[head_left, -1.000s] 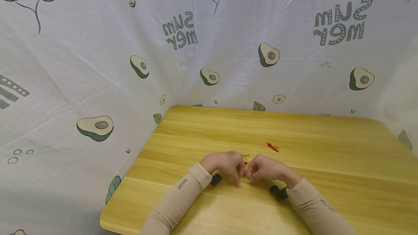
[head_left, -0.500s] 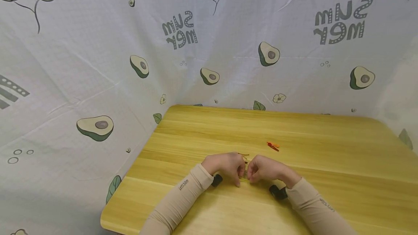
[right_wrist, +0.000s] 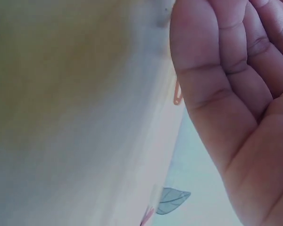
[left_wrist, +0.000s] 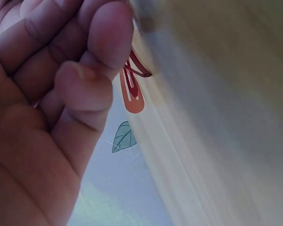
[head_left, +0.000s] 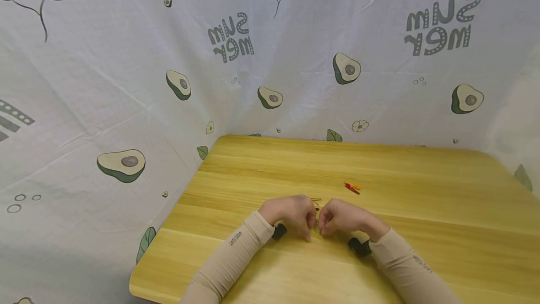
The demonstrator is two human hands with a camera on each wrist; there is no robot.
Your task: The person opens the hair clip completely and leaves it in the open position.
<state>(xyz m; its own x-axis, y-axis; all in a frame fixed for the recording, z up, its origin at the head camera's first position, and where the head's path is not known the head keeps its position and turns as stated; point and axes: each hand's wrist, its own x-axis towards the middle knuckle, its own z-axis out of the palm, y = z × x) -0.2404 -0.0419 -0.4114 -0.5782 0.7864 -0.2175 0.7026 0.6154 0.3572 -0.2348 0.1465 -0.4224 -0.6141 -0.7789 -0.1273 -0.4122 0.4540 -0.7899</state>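
Between the left hand and right hand, thin pieces are being seen; whether anything is being grasped by bent fingers cannot be told.

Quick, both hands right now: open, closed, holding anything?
Left hand: bent downward; whether it pinches anything cannot be told.
Right hand: also bent downward; open or holding something, cannot be told.

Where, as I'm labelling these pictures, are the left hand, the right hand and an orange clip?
Left hand (head_left: 292, 211), head view, back of hand.
Right hand (head_left: 345, 216), head view, back of hand.
Orange clip (left_wrist: 135, 107), left wrist view, rounded end.
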